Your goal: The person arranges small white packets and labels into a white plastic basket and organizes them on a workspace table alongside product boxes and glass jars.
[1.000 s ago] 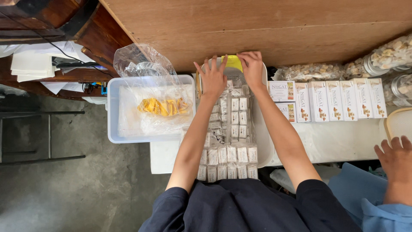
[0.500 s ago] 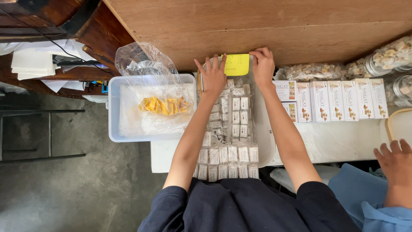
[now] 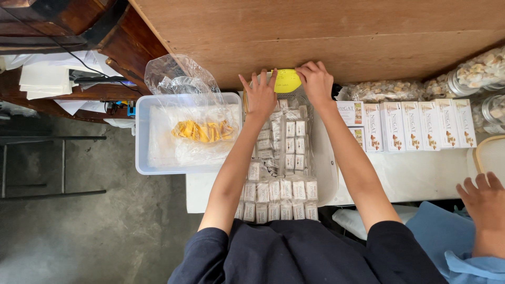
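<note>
My left hand [image 3: 261, 93] and my right hand [image 3: 315, 81] are both at the far end of a clear bag [image 3: 281, 152] filled with several small white wrapped sweets. Between them they hold a yellow paper label [image 3: 286, 81] against the top of the bag, the left fingers on its left edge, the right fingers curled over its right edge. The bag lies lengthwise on a white tray [image 3: 326, 173] in front of me, its near rows of packets reaching my torso.
A clear plastic tub [image 3: 158, 158] lined with a bag holds yellow pieces [image 3: 204, 130] at left. White retail boxes [image 3: 415, 125] stand in a row at right, with bags and jars of sweets [image 3: 463, 73] behind. Another person's hand [image 3: 486, 202] rests at the lower right. A wooden board [image 3: 315, 31] spans the back.
Both hands have brought the yellow label up into view at the bag's far end and now press it there; the right hand has shifted slightly left over the label.
</note>
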